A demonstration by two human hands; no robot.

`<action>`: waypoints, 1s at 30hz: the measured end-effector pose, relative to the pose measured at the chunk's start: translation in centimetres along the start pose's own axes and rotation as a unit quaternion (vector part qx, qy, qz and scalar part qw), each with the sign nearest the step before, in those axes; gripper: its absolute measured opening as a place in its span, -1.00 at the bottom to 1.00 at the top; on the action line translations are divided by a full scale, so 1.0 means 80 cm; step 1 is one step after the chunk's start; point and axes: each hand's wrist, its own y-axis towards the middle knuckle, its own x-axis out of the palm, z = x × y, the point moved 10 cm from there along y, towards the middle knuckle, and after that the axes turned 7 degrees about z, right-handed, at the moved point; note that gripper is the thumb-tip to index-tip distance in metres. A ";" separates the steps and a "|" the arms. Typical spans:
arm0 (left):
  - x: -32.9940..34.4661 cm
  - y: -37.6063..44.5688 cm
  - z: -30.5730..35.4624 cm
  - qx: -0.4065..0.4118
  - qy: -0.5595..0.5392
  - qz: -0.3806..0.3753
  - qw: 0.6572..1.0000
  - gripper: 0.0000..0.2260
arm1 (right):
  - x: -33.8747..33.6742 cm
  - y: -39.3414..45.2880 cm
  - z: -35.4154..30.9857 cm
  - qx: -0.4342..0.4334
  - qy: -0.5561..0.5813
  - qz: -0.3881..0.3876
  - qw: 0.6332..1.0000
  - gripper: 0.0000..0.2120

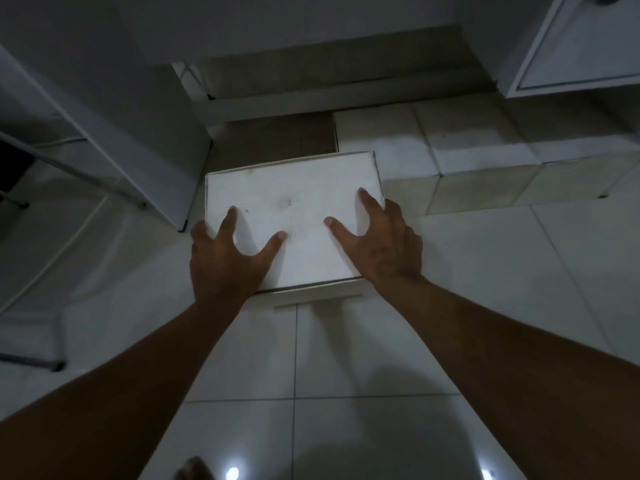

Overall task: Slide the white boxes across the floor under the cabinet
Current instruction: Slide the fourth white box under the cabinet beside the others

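With the left hand (225, 258) and right hand (384, 244) spread flat on the white box (291, 206), uneven pressure could jam it against the raised tile step (485, 171) beyond the right hand.

I see one white box (294, 216), flat lidded cardboard with faint smudges on top, lying level on the tiled floor (381, 358) with its far edge toward the dark gap under the cabinet (104, 98).

Dim, soft blur — floor glare, edges warped
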 end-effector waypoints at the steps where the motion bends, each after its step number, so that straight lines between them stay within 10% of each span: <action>1: 0.009 0.001 -0.009 -0.003 0.005 -0.004 1.000 -0.11 | 0.012 -0.004 0.003 0.007 -0.003 -0.005 1.000 -0.21; 19: 0.118 0.003 -0.087 0.022 -0.004 -0.054 0.998 -0.13 | 0.122 -0.036 0.038 0.034 -0.071 -0.059 0.995 -0.19; 30: 0.129 -0.051 -0.014 0.366 -0.002 -0.118 0.923 -0.11 | 0.180 0.043 -0.029 -0.164 -0.120 -0.115 0.972 -0.36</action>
